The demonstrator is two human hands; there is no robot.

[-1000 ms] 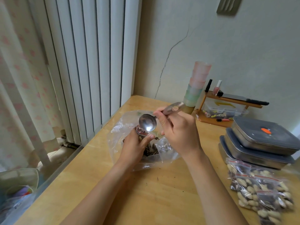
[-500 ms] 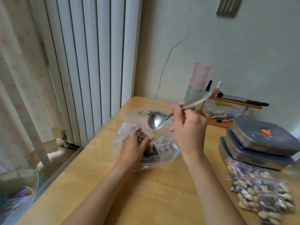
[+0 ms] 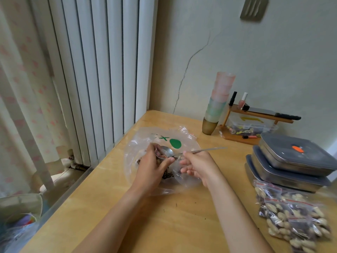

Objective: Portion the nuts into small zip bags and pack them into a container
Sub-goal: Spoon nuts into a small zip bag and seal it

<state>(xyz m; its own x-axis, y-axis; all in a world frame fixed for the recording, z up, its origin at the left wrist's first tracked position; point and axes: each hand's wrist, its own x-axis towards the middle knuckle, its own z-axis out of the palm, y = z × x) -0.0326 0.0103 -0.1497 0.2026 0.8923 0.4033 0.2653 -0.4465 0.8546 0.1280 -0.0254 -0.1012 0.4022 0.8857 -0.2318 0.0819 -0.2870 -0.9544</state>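
A large clear plastic bag (image 3: 145,139) with a green print lies open on the wooden table (image 3: 182,221), dark nuts (image 3: 168,175) inside it. My left hand (image 3: 152,167) holds a small zip bag (image 3: 158,151) open over the big bag; most of the small bag is hidden by my fingers. My right hand (image 3: 197,164) grips the handle of a metal spoon (image 3: 168,152), whose bowl sits at the small bag's mouth. Several filled zip bags of pale nuts (image 3: 291,214) lie piled at the right. Behind them, lidded metal containers (image 3: 291,161) stand stacked.
A stack of pastel plastic cups (image 3: 218,103) stands near the wall, next to a small wooden shelf (image 3: 255,115) with bottles and a knife. White vertical blinds (image 3: 91,70) run along the table's left edge. Crumbs dot the wood near me.
My right hand has lowered the spoon from above the big bag down to the small bag's mouth, the handle now pointing right. My left hand has stayed in place.
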